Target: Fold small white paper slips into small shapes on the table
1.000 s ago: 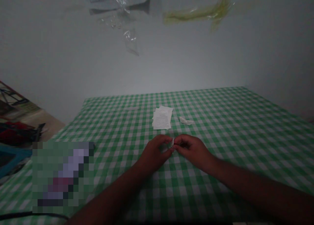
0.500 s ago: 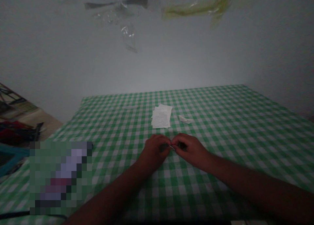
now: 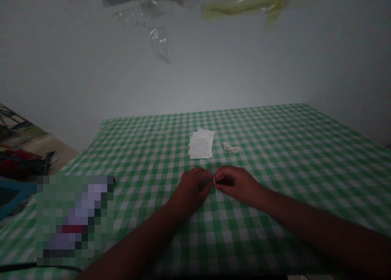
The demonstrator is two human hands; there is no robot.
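1. The room has a plain grey wall (image 3: 195, 76), with clear plastic (image 3: 159, 39) and a yellow-green tape (image 3: 244, 7) hanging at its top. Below it is a table with a green and white checked cloth (image 3: 275, 157).
2. I use the papers (image 3: 200, 145) as the landmark. They lie in a small loose stack, flat on the cloth, near the far edge of the table.
3. Just to the right of the papers lies a white scrap (image 3: 232, 148), flat and apart from them.
4. The left hand (image 3: 192, 190) and the right hand (image 3: 236, 186) are in front of the papers, near them, and they face each other above the cloth.
5. A thin white strip (image 3: 214, 182) stands between the hands, in front of the papers. It is too small to tell what it is made from.
6. The right fingers (image 3: 221, 176) are curled and pressed together, and they seem to pinch the strip. The left fingers (image 3: 206, 178) are curled and very close to it, but I cannot tell if they grip it.
7. Compared with a moment ago, the strip stands more upright, and the hands are a little lower in the view.
8. Near the table's left side is a blurred patch (image 3: 75, 219), and nothing in it can be named.
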